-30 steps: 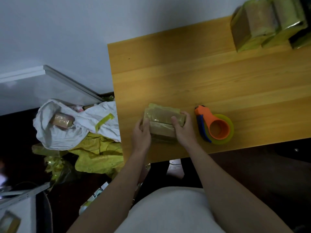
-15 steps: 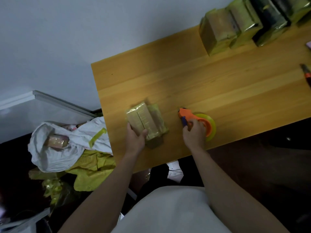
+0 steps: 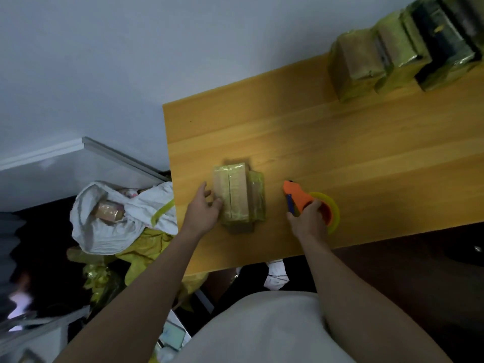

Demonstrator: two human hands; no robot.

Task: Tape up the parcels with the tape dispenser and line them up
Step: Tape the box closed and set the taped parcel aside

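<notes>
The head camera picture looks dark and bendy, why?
Head view: dim light, brightest on the yellow wooden table beside the brown taped parcel; the wide lens bends the table's edges; the floor at the left edge is dark and blurred.

On the table (image 3: 340,158) a parcel (image 3: 233,195) lies near the front edge, the left hand (image 3: 203,212) touching it at its nine o'clock. At the parcel's three o'clock sits the tape dispenser (image 3: 306,200), the right hand (image 3: 309,222) on it. Toward one o'clock, at the back edge, stands a row of parcels (image 3: 398,51), perhaps four.
</notes>
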